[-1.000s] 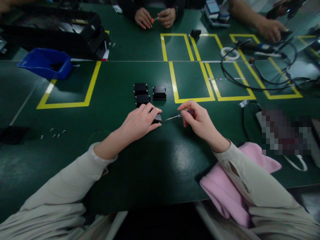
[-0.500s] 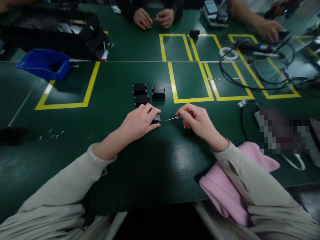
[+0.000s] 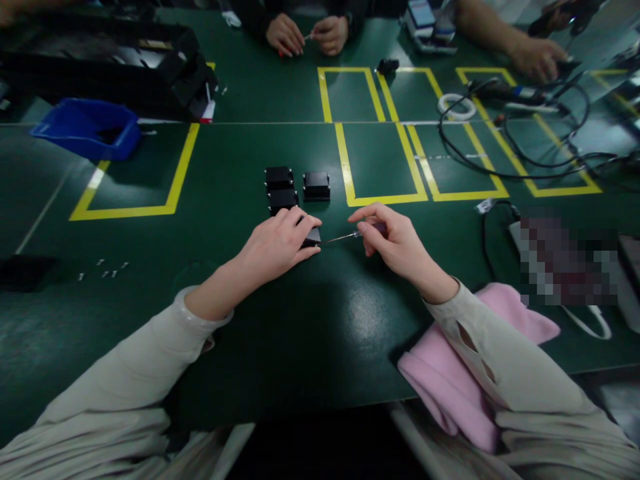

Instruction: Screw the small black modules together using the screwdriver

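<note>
My left hand [image 3: 274,245] is closed around a small black box [image 3: 313,235], holding it against the green table; the palm and fingers hide most of it. In my right hand [image 3: 393,241] is a screwdriver [image 3: 356,234], gripped by its dark handle, its thin shaft pointing left. The tip meets the right end of the box near a screw. Just beyond my left hand lie two similar black boxes [image 3: 279,178] one behind the other, with small screws sticking out at their sides. A third black box [image 3: 317,186] sits to their right.
Loose screws [image 3: 105,273] lie at the left, below a blue bin [image 3: 90,128]. A pink cloth [image 3: 450,373] is under my right forearm. Black cables [image 3: 515,175] curl at the right. Across the table are a co-worker's hands [image 3: 307,35] and another person's hand [image 3: 543,60].
My right index finger has lifted and stretched out from the screwdriver, showing more of its handle. My left hand and the box have stayed put.
</note>
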`<state>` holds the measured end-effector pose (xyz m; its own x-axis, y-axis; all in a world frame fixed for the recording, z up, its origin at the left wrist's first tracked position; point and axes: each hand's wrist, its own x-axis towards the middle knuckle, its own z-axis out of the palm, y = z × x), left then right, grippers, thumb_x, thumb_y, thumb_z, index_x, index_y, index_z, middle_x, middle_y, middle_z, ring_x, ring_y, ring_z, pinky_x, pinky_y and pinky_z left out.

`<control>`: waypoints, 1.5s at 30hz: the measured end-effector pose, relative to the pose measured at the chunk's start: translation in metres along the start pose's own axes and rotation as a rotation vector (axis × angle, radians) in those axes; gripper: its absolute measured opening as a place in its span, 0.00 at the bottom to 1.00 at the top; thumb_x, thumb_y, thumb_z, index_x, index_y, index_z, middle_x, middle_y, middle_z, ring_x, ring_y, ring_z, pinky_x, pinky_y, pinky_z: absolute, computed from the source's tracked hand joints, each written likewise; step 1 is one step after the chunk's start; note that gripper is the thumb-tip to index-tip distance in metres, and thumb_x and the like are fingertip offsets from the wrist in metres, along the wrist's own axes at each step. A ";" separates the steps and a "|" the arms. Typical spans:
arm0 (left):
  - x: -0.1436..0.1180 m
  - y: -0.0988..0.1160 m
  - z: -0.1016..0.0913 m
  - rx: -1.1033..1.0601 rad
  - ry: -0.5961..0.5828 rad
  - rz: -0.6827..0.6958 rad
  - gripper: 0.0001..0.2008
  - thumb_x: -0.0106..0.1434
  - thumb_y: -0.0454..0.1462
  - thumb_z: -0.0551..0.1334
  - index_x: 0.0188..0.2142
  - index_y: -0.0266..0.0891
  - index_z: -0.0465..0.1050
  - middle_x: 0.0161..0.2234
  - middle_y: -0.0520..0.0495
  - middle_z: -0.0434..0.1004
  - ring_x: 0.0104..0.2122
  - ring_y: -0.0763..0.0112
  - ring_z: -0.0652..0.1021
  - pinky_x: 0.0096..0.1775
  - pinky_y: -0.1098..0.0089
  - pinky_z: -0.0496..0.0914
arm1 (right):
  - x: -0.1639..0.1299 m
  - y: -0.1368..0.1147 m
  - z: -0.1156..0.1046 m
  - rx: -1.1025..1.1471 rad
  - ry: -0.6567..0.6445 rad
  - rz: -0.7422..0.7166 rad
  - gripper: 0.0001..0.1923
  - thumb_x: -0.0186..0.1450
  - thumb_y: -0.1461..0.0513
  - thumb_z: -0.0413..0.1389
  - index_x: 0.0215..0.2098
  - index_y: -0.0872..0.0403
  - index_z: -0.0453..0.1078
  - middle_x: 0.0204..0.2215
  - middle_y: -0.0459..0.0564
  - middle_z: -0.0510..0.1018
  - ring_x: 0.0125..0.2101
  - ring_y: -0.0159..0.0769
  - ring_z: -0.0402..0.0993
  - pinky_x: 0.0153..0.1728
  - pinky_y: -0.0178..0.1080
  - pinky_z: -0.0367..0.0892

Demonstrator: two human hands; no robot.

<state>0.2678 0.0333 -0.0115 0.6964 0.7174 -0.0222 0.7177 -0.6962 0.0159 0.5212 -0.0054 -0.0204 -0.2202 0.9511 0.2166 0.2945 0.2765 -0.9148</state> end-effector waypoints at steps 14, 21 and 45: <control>0.000 0.000 0.000 -0.004 0.007 0.003 0.22 0.76 0.45 0.62 0.63 0.35 0.68 0.56 0.34 0.75 0.52 0.51 0.76 0.51 0.57 0.75 | 0.000 0.002 0.001 0.009 0.025 -0.011 0.06 0.75 0.60 0.58 0.48 0.52 0.70 0.25 0.37 0.70 0.21 0.28 0.70 0.29 0.35 0.64; 0.000 0.000 0.001 -0.002 0.002 -0.001 0.23 0.76 0.45 0.62 0.63 0.35 0.68 0.56 0.34 0.74 0.52 0.51 0.76 0.50 0.57 0.75 | 0.000 0.002 0.001 0.019 -0.006 0.032 0.06 0.76 0.57 0.56 0.45 0.52 0.69 0.21 0.37 0.68 0.19 0.28 0.67 0.25 0.35 0.60; 0.000 -0.001 0.003 0.003 0.020 0.007 0.23 0.75 0.46 0.62 0.63 0.36 0.68 0.56 0.34 0.75 0.51 0.51 0.76 0.51 0.56 0.75 | 0.000 0.004 0.002 0.039 -0.006 0.032 0.09 0.77 0.55 0.56 0.44 0.51 0.69 0.22 0.38 0.69 0.19 0.28 0.66 0.24 0.35 0.61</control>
<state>0.2672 0.0340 -0.0141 0.7014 0.7127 -0.0017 0.7127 -0.7014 0.0134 0.5210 -0.0048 -0.0248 -0.2173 0.9583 0.1854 0.2652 0.2407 -0.9337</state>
